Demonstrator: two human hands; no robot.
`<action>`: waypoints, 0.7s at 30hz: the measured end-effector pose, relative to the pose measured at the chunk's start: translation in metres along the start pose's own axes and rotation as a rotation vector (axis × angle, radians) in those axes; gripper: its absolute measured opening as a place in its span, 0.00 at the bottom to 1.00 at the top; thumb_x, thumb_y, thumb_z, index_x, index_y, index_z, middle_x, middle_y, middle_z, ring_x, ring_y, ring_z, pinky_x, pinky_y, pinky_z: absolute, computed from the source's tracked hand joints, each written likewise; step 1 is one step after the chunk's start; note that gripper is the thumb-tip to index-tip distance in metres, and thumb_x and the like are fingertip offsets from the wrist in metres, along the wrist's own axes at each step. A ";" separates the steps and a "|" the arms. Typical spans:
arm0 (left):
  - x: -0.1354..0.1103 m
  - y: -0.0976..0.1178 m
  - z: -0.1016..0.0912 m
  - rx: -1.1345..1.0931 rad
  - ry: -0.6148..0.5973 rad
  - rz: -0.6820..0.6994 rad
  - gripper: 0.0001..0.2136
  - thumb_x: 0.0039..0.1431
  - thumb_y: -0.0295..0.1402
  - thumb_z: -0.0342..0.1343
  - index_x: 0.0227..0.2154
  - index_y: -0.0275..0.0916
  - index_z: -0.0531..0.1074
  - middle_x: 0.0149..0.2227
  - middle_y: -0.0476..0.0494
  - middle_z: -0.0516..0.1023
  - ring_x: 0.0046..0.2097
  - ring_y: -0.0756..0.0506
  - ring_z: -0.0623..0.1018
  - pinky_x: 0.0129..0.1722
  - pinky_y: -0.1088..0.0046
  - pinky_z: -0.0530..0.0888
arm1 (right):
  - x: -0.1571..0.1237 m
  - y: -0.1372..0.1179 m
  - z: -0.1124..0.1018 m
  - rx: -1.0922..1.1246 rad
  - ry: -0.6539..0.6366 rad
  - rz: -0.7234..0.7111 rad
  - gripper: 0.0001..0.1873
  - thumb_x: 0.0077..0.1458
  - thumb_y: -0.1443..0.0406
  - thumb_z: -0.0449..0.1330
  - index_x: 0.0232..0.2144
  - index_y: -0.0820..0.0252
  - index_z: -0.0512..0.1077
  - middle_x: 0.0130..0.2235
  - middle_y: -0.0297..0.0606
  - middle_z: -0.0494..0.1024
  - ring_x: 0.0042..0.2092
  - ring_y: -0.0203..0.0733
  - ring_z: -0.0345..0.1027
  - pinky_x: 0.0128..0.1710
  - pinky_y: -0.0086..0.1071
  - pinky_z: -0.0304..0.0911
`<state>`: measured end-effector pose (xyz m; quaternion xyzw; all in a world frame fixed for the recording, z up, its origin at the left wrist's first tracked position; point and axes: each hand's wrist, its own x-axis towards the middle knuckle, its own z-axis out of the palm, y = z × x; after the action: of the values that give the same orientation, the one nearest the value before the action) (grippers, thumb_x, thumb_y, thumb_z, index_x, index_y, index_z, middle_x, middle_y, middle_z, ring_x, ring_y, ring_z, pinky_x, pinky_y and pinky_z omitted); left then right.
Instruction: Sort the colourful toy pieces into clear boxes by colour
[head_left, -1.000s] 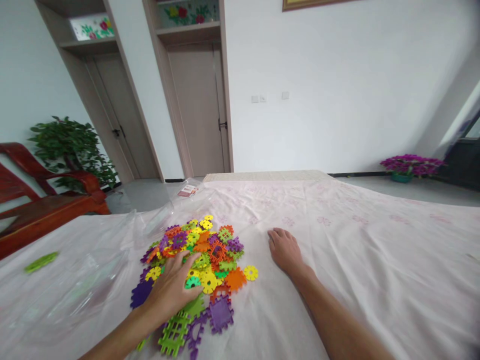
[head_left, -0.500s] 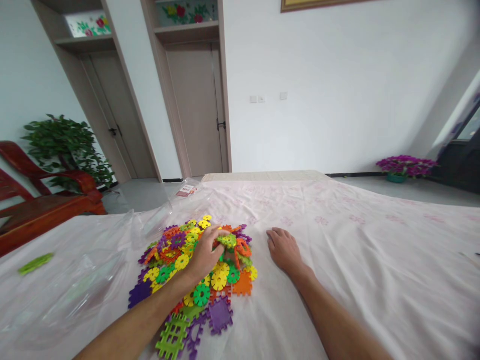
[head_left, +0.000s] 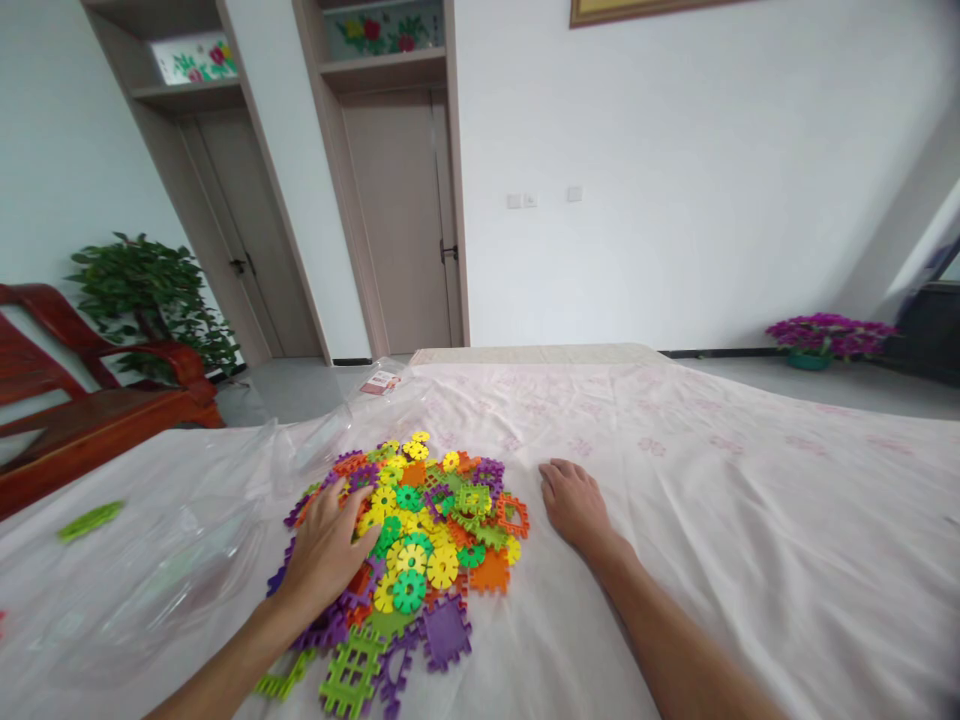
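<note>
A heap of colourful plastic building pieces lies on the pink-patterned cloth (head_left: 712,560). Notched discs such as a yellow disc (head_left: 442,567) and a green disc (head_left: 409,592) mix with toothed squares. Along the near side are a purple square (head_left: 447,632), an orange square (head_left: 490,573) and a light green window square (head_left: 351,672). My left hand (head_left: 322,550) is over the heap's left part, fingers spread, with no piece visible in it. To the right of the heap, my right hand (head_left: 574,507) rests on the cloth, fingers loosely extended and holding nothing.
Clear plastic packaging (head_left: 172,570) spreads over the cloth on the left, with a light green piece (head_left: 90,521) beside it. A labelled clear bag (head_left: 379,383) lies behind the heap. Beyond the left edge stands a red wooden chair (head_left: 112,400).
My left hand has let go of a light green piece at the heap's right side and moved left and nearer, its fingers opening. My right hand stays on the cloth.
</note>
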<state>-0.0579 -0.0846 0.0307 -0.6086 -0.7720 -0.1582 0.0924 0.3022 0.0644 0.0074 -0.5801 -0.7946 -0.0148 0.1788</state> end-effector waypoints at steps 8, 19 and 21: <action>-0.003 0.020 0.003 0.061 -0.190 -0.049 0.31 0.61 0.45 0.47 0.66 0.43 0.54 0.67 0.33 0.55 0.67 0.33 0.58 0.61 0.52 0.58 | 0.001 -0.002 -0.003 -0.012 -0.012 0.005 0.21 0.64 0.64 0.47 0.55 0.56 0.70 0.58 0.45 0.70 0.58 0.49 0.60 0.57 0.39 0.52; 0.037 0.085 0.019 -0.314 -0.175 0.083 0.30 0.48 0.26 0.54 0.58 0.43 0.67 0.59 0.37 0.65 0.60 0.39 0.67 0.58 0.64 0.65 | 0.002 -0.002 -0.002 -0.008 -0.016 0.006 0.21 0.64 0.63 0.47 0.55 0.57 0.70 0.58 0.45 0.70 0.58 0.49 0.61 0.57 0.39 0.52; 0.047 0.093 0.019 -0.402 -0.143 0.101 0.27 0.46 0.23 0.54 0.53 0.42 0.71 0.55 0.38 0.68 0.56 0.42 0.71 0.57 0.66 0.67 | 0.002 -0.002 -0.001 -0.005 -0.009 0.006 0.21 0.64 0.63 0.47 0.55 0.56 0.71 0.58 0.45 0.70 0.58 0.49 0.61 0.57 0.39 0.52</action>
<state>0.0217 -0.0152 0.0409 -0.6623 -0.6983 -0.2603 -0.0780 0.3006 0.0652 0.0091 -0.5828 -0.7937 -0.0134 0.1738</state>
